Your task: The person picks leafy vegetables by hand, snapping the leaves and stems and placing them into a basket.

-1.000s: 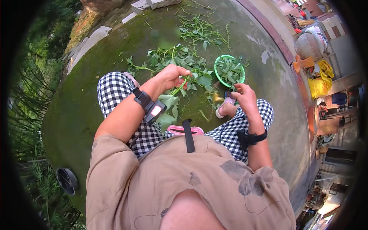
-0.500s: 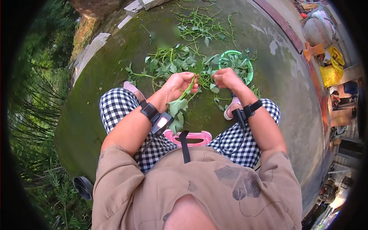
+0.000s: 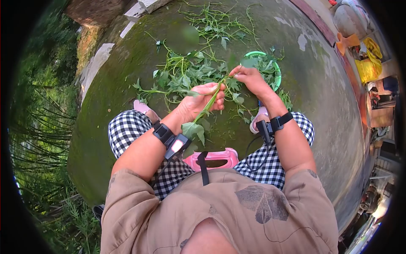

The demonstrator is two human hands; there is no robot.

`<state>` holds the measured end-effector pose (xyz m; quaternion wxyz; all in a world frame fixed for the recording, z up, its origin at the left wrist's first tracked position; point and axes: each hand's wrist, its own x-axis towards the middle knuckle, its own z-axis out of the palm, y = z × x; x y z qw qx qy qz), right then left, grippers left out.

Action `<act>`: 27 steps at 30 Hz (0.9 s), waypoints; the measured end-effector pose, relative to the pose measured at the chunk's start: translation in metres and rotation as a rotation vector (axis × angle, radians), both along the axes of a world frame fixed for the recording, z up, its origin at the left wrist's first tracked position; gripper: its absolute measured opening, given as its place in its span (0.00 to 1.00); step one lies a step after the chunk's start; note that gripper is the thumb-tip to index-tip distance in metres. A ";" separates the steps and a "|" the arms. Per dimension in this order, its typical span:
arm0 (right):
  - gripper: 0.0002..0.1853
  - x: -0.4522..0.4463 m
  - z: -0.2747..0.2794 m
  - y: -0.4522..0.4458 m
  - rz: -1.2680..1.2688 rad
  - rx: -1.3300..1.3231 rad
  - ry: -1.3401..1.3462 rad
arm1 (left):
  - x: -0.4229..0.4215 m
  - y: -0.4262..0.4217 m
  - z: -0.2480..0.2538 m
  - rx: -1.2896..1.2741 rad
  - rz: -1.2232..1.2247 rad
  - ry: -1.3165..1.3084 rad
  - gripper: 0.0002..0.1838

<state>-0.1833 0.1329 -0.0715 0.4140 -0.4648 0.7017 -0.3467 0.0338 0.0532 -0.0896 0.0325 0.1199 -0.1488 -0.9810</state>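
My left hand (image 3: 204, 100) is closed around a leafy green stem (image 3: 207, 109), whose broad leaf (image 3: 193, 130) hangs down toward my wrist. At the stem's upper end, the fingertips of my right hand (image 3: 251, 80) are pinched together on it. Just beyond both hands a heap of leafy vines (image 3: 182, 78) lies on the ground. A round green basket (image 3: 278, 77) with leaves in it stands behind my right hand, which partly hides it.
Bare vine stems (image 3: 213, 26) are spread on the mossy concrete (image 3: 118, 80) farther off. A pink stool (image 3: 230, 157) shows between my knees. Stone slabs (image 3: 96, 63) edge the left side; a yellow bag (image 3: 367, 70) and clutter line the right.
My right hand has moved left and up to the stem's end, and its fingers now meet there. My left hand has shifted slightly downward with the stem. The view has tilted a little.
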 end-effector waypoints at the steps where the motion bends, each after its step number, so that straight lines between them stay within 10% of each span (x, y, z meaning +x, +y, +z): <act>1: 0.11 -0.001 0.004 0.002 0.013 -0.017 -0.011 | -0.001 -0.001 -0.001 0.005 0.018 0.006 0.11; 27: 0.08 0.005 0.000 0.015 -0.114 0.192 -0.367 | 0.001 -0.004 -0.003 -0.417 0.079 -0.377 0.12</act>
